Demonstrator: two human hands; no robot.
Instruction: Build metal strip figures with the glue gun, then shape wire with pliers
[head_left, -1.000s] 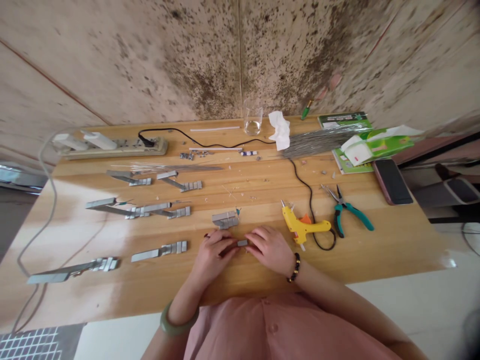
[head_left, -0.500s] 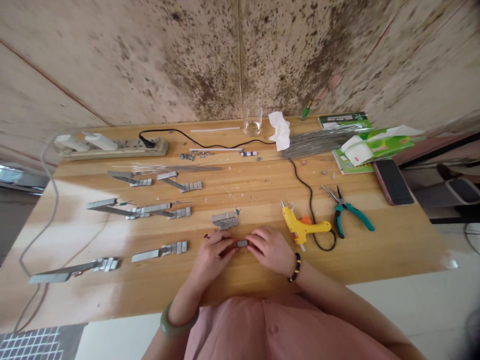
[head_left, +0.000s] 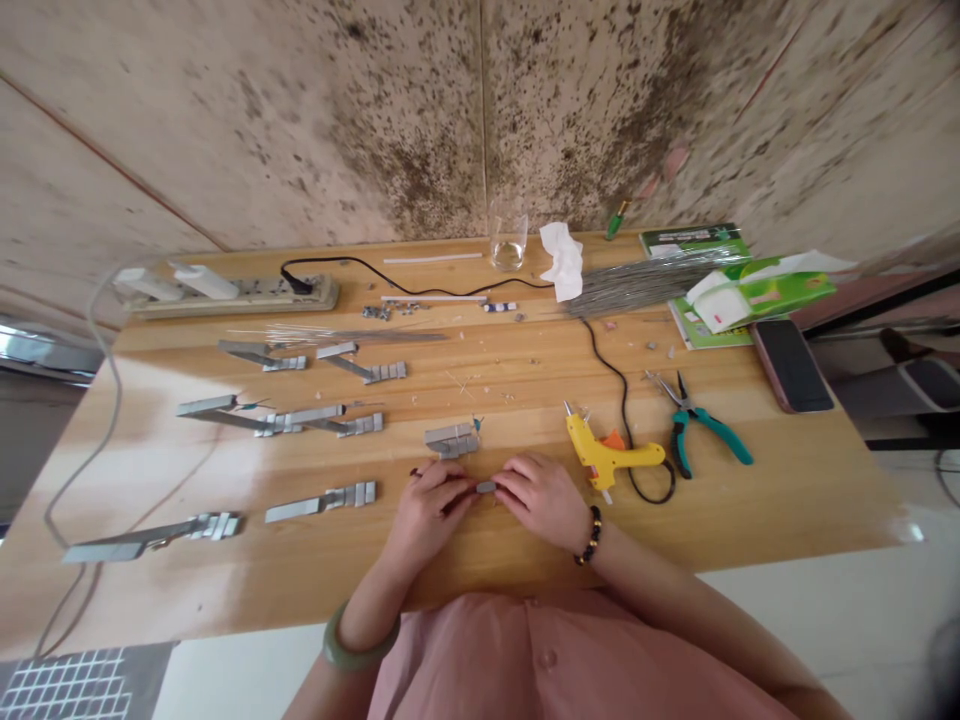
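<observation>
Between my two hands is a small grey block point(head_left: 487, 487), pinched at both ends just above the table. My left hand point(head_left: 429, 503) closes its thumb and fingertips on the block's left end. From the other side, my right hand point(head_left: 541, 497) grips the right end, fingers together. Most of the block's ends are hidden by the fingertips. Just beyond my hands lies a grey folded piece point(head_left: 450, 440) with a small teal bit at its right. A yellow glue gun point(head_left: 611, 455) rests on its side to the right of my right hand.
Several grey jointed strips point(head_left: 321, 502) lie on the left. Pliers point(head_left: 701, 425) and a phone point(head_left: 793, 366) are at right. Along the back stand a power strip point(head_left: 322, 292), a glass of water point(head_left: 508, 250), crumpled tissue point(head_left: 562, 262) and a wire bundle point(head_left: 637, 285). A black cord point(head_left: 611, 366) runs to the glue gun.
The small grey block has turned slightly between my fingertips. Both hands stay in place, and the view has shifted a little.
</observation>
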